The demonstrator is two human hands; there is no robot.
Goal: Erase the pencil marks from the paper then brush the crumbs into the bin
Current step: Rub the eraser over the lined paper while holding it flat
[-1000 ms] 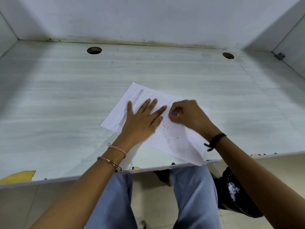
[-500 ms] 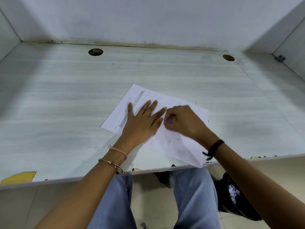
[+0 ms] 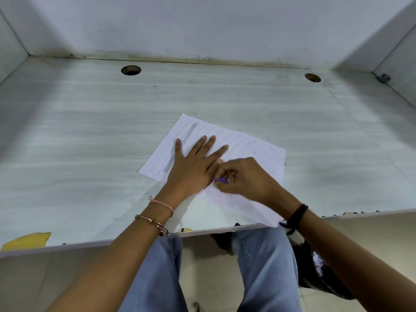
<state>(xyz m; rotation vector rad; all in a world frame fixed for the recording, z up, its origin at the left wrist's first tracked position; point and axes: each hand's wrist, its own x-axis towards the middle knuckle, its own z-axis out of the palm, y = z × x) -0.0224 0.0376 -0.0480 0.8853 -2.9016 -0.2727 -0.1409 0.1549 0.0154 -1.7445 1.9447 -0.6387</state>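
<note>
Right hand [image 3: 245, 179] slides nearer me, pinching eraser [image 3: 221, 180]; left hand [image 3: 193, 167] presses flat on paper [image 3: 247, 143]. I fear hard rubbing creases it.

The light is soft, cool and moderately bright, and it seems to come from above. The tabletop [image 3: 90, 131] has wide grey shade in its far left and far right corners, and the back wall [image 3: 202, 25] is dim there too. The paper [image 3: 258, 149] is white without glare. A weak shadow lies beside the left hand [image 3: 193, 167]. The right hand [image 3: 245, 179] is blurred by motion, and its purple eraser [image 3: 221, 180] is a smear. The wide lens bends the near edge and tilts the side walls.
</note>
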